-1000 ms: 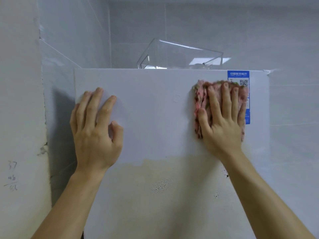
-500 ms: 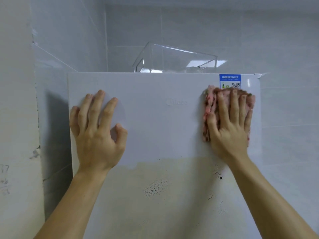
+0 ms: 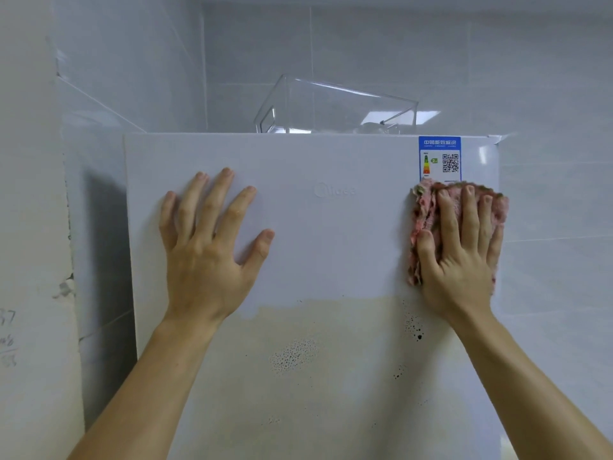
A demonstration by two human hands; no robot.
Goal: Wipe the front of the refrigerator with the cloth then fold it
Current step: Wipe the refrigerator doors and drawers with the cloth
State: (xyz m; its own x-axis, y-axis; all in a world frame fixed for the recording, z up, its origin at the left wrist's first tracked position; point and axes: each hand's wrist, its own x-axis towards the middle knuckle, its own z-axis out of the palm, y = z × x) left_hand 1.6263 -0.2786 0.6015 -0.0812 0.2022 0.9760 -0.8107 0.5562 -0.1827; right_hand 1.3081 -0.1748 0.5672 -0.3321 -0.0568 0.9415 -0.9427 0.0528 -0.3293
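The white refrigerator front point(image 3: 331, 244) fills the middle of the view. Its lower part is yellowed with dark speckles. My right hand point(image 3: 461, 257) presses a pink, mottled cloth point(image 3: 423, 220) flat against the door near its right edge, just below a blue energy label point(image 3: 439, 159). The fingers lie straight over the cloth. My left hand point(image 3: 209, 247) rests flat on the door's left side, fingers spread, holding nothing.
A clear plastic bin point(image 3: 335, 107) stands on top of the refrigerator. Grey tiled walls point(image 3: 547, 78) run behind and to the right. A white wall point(image 3: 30, 227) with pencil marks stands close on the left.
My right hand has slid the cloth down and to the right, uncovering the blue label. My left hand stays flat on the door, with its thumb now spread wider.
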